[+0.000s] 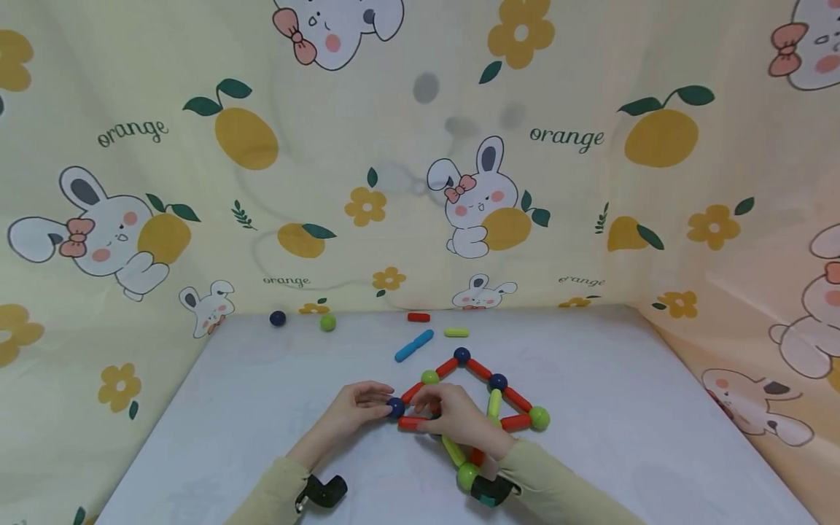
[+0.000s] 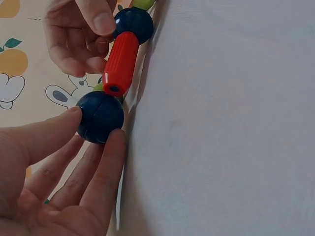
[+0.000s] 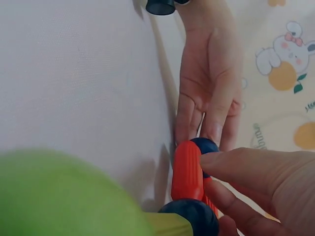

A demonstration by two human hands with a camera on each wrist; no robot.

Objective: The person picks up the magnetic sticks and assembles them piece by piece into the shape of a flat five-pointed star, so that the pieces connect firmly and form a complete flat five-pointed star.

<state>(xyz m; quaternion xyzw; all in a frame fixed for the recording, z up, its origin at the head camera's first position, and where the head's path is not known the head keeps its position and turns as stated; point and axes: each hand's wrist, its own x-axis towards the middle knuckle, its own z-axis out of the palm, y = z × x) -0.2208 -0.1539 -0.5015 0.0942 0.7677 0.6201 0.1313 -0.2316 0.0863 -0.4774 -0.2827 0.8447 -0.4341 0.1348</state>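
My left hand (image 1: 357, 408) pinches a dark blue ball (image 2: 100, 117) between thumb and fingertips, at the left corner of a ball-and-rod structure. Beside it, my right hand (image 1: 458, 417) holds a ribbed red rod (image 3: 187, 170) by its side. One end of this rod joins another dark blue ball (image 2: 134, 25); its free end is close to the ball in my left hand. Red rods, yellow-green rods (image 1: 453, 450), green balls (image 1: 539, 418) and dark blue balls (image 1: 498, 382) form the rest of the structure, partly hidden behind my right hand.
Toward the back of the white table (image 1: 262, 408) lie a loose dark blue ball (image 1: 278, 319), a green ball (image 1: 328, 322), a red rod (image 1: 418, 317), a yellow-green rod (image 1: 456, 332) and blue rods (image 1: 414, 345). A patterned cloth (image 1: 407, 240) hangs behind the table.
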